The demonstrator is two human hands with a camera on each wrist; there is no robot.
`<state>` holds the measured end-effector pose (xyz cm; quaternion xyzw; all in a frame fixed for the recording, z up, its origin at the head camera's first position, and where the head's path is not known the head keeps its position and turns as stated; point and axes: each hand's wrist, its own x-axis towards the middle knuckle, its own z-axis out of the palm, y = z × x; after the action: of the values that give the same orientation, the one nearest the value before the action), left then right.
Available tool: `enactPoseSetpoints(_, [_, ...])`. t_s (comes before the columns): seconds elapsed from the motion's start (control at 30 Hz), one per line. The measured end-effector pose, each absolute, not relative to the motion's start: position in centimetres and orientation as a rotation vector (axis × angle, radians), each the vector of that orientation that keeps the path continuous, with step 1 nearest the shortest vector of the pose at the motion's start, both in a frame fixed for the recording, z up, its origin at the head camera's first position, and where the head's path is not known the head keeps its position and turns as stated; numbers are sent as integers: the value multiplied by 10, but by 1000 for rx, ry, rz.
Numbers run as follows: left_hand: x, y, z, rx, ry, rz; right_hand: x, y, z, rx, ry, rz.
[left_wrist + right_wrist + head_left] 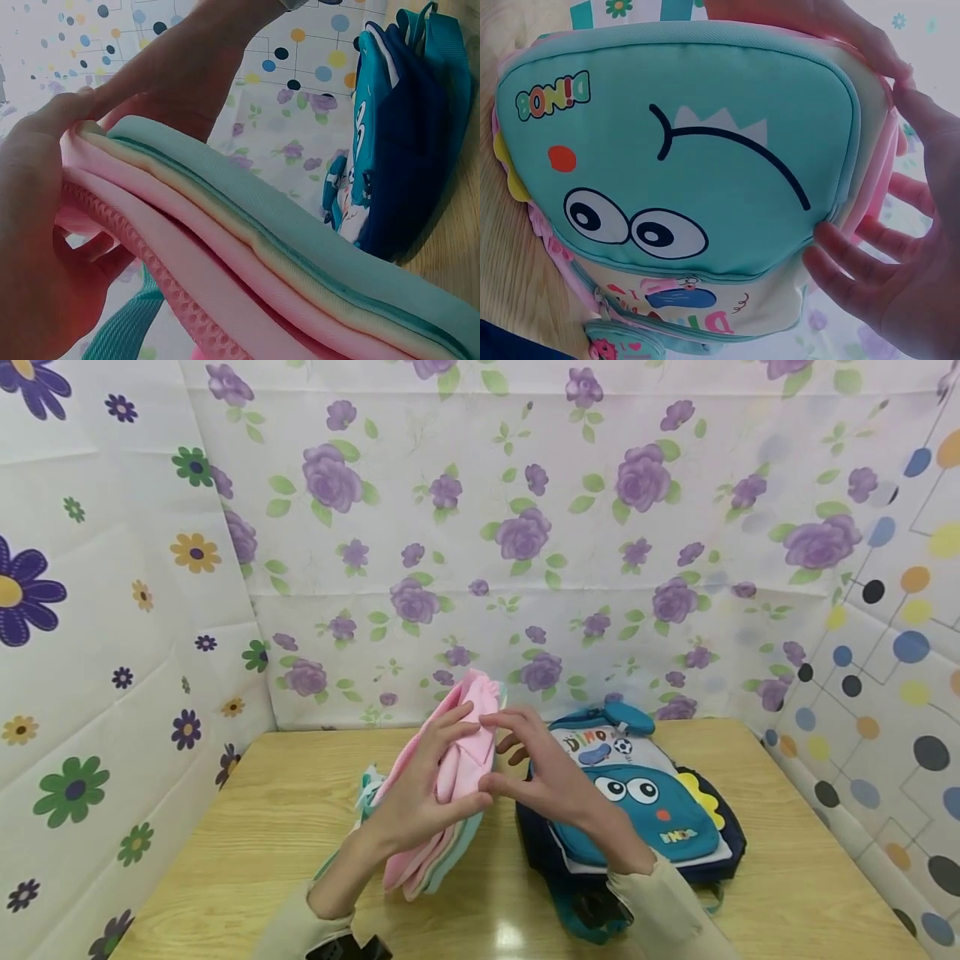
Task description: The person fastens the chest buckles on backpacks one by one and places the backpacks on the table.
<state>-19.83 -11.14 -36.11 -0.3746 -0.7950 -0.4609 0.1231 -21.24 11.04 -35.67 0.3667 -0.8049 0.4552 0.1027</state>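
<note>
A pink and mint backpack (pixel 468 760) stands on its side on the table, its narrow pink side turned up. In the right wrist view its mint front (pixel 727 172) shows eyes, a curved mouth and a "DINOB" label. My left hand (pixel 420 785) grips it from the left, thumb and fingers on the pink side. My right hand (pixel 551 768) holds the side from the right, its fingers bent over the edge onto the front. In the left wrist view, stacked pink, cream and mint layers (pixel 247 232) run along the bag beside my left hand.
A navy and teal dinosaur backpack (pixel 652 818) lies front up on the right of the wooden table (pixel 247 827), its straps loose towards me. Patterned cloths (pixel 450 527) enclose the back and both sides.
</note>
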Motion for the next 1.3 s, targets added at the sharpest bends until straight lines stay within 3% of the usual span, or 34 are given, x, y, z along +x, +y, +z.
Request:
enactPoseSetpoints(0.57, [-187,-156,-361,-1202,-2289,-1469,-212,135,-363,1081,-2456,1435])
enactPoseSetpoints(0.87, [-189,-201,-366,-992,-2291,-1369,-212,146,-367,1101,-2476,1411])
enactPoseSetpoints(1.3, [-204,-240,-421,-742,-2766,-1467,-211,158,-375,1002,-2509,1461])
